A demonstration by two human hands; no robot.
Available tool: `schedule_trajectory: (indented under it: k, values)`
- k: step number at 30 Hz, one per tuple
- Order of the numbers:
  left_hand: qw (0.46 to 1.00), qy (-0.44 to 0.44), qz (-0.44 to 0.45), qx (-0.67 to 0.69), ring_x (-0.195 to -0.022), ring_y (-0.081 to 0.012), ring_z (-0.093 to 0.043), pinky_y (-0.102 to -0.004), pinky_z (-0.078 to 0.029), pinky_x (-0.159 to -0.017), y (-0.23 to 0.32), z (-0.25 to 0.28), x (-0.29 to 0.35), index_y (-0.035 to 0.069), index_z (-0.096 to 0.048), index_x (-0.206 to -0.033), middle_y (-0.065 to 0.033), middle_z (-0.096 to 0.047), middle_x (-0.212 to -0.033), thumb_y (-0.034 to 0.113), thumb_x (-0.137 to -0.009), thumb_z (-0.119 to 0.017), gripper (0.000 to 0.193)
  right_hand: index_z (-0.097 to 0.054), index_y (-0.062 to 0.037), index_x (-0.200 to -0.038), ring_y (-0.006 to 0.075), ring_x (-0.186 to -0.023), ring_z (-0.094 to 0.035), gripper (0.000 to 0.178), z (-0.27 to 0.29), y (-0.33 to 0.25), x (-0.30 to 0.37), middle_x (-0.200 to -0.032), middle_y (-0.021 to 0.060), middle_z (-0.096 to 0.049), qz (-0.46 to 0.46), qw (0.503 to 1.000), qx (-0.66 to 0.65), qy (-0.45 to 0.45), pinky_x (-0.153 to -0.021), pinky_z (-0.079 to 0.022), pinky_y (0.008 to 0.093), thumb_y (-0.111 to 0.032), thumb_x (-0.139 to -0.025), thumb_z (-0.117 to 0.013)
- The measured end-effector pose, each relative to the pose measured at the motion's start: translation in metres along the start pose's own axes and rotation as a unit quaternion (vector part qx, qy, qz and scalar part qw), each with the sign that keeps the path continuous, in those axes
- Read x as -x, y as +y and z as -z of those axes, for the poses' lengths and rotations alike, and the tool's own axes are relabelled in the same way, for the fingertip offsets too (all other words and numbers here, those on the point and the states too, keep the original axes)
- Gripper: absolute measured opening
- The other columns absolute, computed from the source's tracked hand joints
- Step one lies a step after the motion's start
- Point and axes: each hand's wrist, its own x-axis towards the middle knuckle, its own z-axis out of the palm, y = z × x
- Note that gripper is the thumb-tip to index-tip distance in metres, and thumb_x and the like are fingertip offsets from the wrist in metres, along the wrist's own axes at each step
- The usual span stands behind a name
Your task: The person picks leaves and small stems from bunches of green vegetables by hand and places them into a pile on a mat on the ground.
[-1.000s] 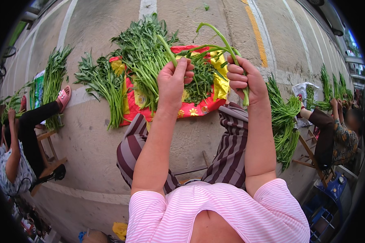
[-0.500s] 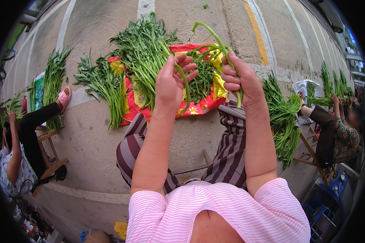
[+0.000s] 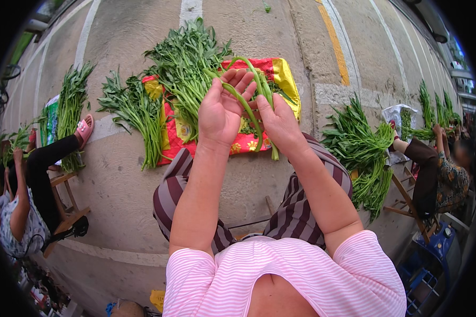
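Note:
My left hand [image 3: 222, 112] is palm up with its fingers loosely curled, and a thick curved green water spinach stem [image 3: 253, 119] lies across it under the thumb. Close beside it, my right hand [image 3: 280, 120] pinches longer green stems [image 3: 265, 87] that bend over at the top; their cut ends stick out below. Beyond both hands a big bundle of water spinach [image 3: 182, 74] rests on a red and yellow plastic sheet [image 3: 285, 79]. Loose leaves on the sheet are partly hidden by my hands.
A smaller bundle of greens [image 3: 135, 113] lies at the left of the sheet. On my right is a heap of leafy stems [image 3: 373, 153]. Seated people [image 3: 21, 211] handle greens on either side, with wooden stools [image 3: 66, 222] under them. Painted lines cross the pavement.
My right hand has moved left and slightly down with its stems, up against my left hand. The left hand keeps its stem and has barely shifted.

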Motion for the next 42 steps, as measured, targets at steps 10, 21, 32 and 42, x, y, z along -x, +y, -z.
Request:
schedule_trajectory:
  k: [10, 21, 32, 42]
  values:
    - [0.978, 0.076, 0.02, -0.195, -0.098, -0.0199, -0.063, -0.037, -0.057, -0.08, 0.009, -0.004, 0.006, -0.001, -0.059, -0.109, -0.0095, -0.063, -0.102, 0.029, -0.099, -0.05, 0.033, -0.047, 0.0001, -0.097, 0.0225, -0.063, -0.061, 0.023, 0.003, -0.005, 0.0, -0.077, 0.012, -0.062, 0.162, 0.953, 0.216, 0.138, -0.055, -0.047, 0.0379, -0.022, -0.097, -0.055]
    - [0.915, 0.168, 0.004, -0.366, -0.067, -0.0163, -0.068, -0.0248, -0.059, -0.058, 0.013, -0.004, 0.007, -0.002, -0.064, -0.098, -0.0093, -0.068, -0.086, 0.02, -0.086, -0.072, 0.027, -0.043, -0.0019, -0.093, 0.0419, -0.072, -0.059, 0.02, -0.004, -0.011, 0.009, -0.08, 0.0205, -0.057, 0.241, 0.9, 0.342, 0.122, -0.057, -0.046, 0.0487, -0.014, -0.092, -0.059]
    - [0.877, 0.161, -0.068, -0.448, -0.061, -0.01, -0.062, -0.0229, -0.05, -0.056, 0.011, 0.001, 0.004, 0.005, -0.063, -0.087, -0.0041, -0.067, -0.076, 0.012, -0.089, -0.062, 0.007, -0.044, -0.0008, -0.093, 0.0417, -0.072, -0.061, 0.022, 0.01, -0.013, 0.009, -0.075, 0.0225, -0.059, 0.121, 0.968, 0.213, 0.055, -0.058, -0.047, 0.0451, -0.019, -0.095, -0.057]
    - [0.878, 0.134, -0.161, -0.431, -0.061, -0.0061, -0.057, -0.0203, -0.048, -0.058, 0.012, 0.007, 0.002, 0.006, -0.064, -0.084, -0.0005, -0.065, -0.073, 0.011, -0.088, -0.062, 0.007, -0.048, -0.0062, -0.098, 0.0051, -0.059, -0.047, 0.018, 0.026, -0.019, 0.002, -0.077, -0.0004, -0.055, -0.143, 0.972, -0.177, -0.064, -0.049, -0.041, 0.0227, -0.024, -0.099, -0.052]
